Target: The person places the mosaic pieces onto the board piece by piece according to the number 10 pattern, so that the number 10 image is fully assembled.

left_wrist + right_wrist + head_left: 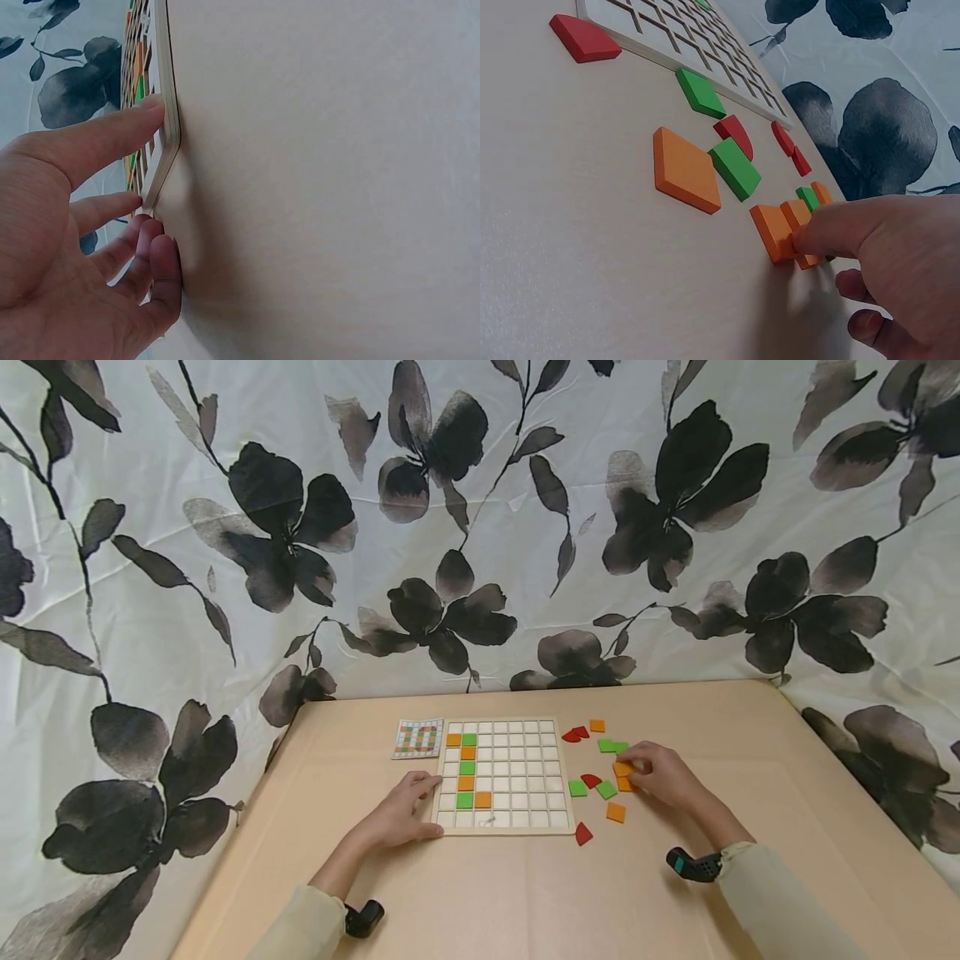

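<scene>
A wooden grid board point(517, 777) lies on the table, with green and orange square tiles in its left columns. At its left edge is my left hand point(405, 810), thumb by the near corner and fingertips along the side. In the left wrist view, the thumb and index finger touch the board's rim point(171, 97) while the other fingers curl beside it. Right of the board, my right hand point(660, 772) pinches at an orange tile point(622, 769). A second orange tile point(771, 234) lies against it in the right wrist view. The index fingertip there is hidden.
Loose green tiles point(577, 788), red quarter-circle pieces point(583, 833) and orange tiles point(616, 812) lie between the board and my right hand. A small pattern card point(417, 739) touches the board's far left side. Floral cloth point(555, 527) hangs behind the table.
</scene>
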Demonstrator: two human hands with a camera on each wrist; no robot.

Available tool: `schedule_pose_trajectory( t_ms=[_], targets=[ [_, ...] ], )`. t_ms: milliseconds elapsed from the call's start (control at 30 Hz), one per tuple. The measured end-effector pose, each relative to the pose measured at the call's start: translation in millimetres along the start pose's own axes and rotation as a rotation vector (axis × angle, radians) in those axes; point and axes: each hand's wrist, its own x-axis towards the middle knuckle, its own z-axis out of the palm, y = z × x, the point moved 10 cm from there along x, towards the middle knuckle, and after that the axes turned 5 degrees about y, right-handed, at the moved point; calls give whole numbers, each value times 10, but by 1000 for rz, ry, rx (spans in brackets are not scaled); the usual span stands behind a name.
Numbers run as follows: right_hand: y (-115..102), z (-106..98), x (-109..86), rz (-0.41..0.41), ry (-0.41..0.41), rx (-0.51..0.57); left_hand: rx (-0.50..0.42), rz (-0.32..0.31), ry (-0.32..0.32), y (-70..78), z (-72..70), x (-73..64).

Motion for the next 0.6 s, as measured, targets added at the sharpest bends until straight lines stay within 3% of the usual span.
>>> schedule_pose_trajectory(
  t_ms=[333,600],
  targets=[
    [-26,24,18,0,-23,-15,-2,2,1,26,-13,-5],
    [-41,13,19,0,18,-65,-3,7,2,38,-12,-8]
  ],
)
